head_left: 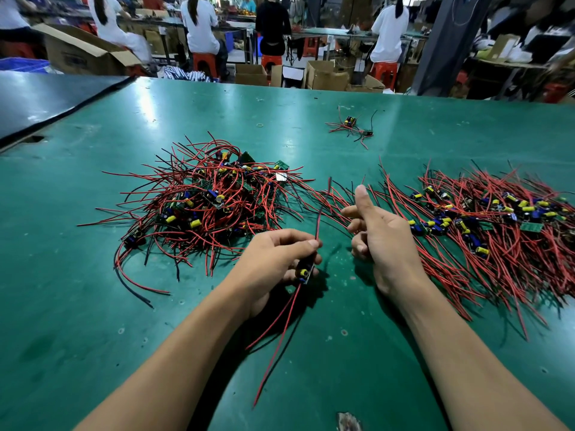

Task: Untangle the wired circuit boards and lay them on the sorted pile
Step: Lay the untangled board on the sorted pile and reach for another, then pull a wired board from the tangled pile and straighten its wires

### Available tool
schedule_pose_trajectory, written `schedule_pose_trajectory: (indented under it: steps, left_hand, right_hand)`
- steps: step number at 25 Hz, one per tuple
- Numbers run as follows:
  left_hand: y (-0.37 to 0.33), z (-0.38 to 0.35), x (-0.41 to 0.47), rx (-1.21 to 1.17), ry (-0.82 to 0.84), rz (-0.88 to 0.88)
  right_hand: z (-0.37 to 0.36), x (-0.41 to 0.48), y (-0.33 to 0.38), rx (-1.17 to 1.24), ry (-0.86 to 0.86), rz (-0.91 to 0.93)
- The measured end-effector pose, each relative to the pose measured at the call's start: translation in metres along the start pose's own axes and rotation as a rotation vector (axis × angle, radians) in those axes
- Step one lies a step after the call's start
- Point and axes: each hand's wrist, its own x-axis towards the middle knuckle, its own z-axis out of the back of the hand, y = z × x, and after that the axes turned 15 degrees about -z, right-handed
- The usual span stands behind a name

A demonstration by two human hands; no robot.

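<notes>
My left hand (280,253) grips a small circuit board (303,272) with a yellow capacitor, just above the green table (77,306). Its red and black wires trail down toward me, and one red wire rises past my thumb. My right hand (378,234) hovers to the right of it, thumb pointing up and fingers loosely curled, holding nothing. A tangled heap of wired boards (205,200) lies to the left behind my hands. The sorted pile (497,219), with wires combed in one direction, spreads out on the right beside my right hand.
A small separate bunch of wired boards (351,127) lies further back on the table, near a rubber band (259,125). A dark mat (46,98) covers the far left corner. Behind the table, people sit on red stools among cardboard boxes.
</notes>
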Motion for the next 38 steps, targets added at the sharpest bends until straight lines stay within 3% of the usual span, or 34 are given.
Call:
schedule_pose_trajectory:
  steps: [5, 8, 14, 16, 20, 24, 28, 31, 34, 38]
  left_hand:
    - [-0.004, 0.005, 0.005, -0.190, -0.122, -0.007]
    - [-0.005, 0.002, 0.008, -0.228, -0.153, 0.020]
    - [-0.005, 0.000, 0.009, -0.334, -0.053, 0.067]
    - [-0.001, 0.002, 0.010, -0.177, -0.124, -0.022]
    - [0.006, 0.024, 0.010, 0.586, -0.439, -0.224]
    - [0.004, 0.030, 0.009, 0.719, -0.440, -0.249]
    - [0.002, 0.035, 0.015, 0.851, -0.346, -0.253]
    - [0.002, 0.038, 0.019, 0.876, -0.291, -0.211]
    - [0.003, 0.040, 0.022, 0.892, -0.268, -0.178]
    - [0.003, 0.041, 0.021, 1.077, -0.247, -0.224]
  right_hand:
    - [-0.003, -0.007, -0.003, -0.109, 0.042, 0.010]
    - [-0.010, -0.019, -0.008, -0.315, 0.063, 0.096]
    - [-0.024, -0.027, -0.021, -0.639, -0.010, 0.336]
    - [-0.018, -0.022, -0.017, -0.685, -0.087, 0.384]
    - [0.006, -0.009, -0.005, -0.769, -0.266, 0.397]
    - [0.019, -0.007, 0.002, -0.931, -0.501, 0.457]
    - [-0.001, -0.017, -0.005, -0.869, -0.260, 0.591]
    - [-0.011, -0.020, -0.018, -1.021, -0.098, 0.491]
    - [-0.005, -0.015, -0.019, -1.113, -0.141, 0.365]
    - [-0.001, -0.014, -0.015, -1.061, -0.175, 0.396]
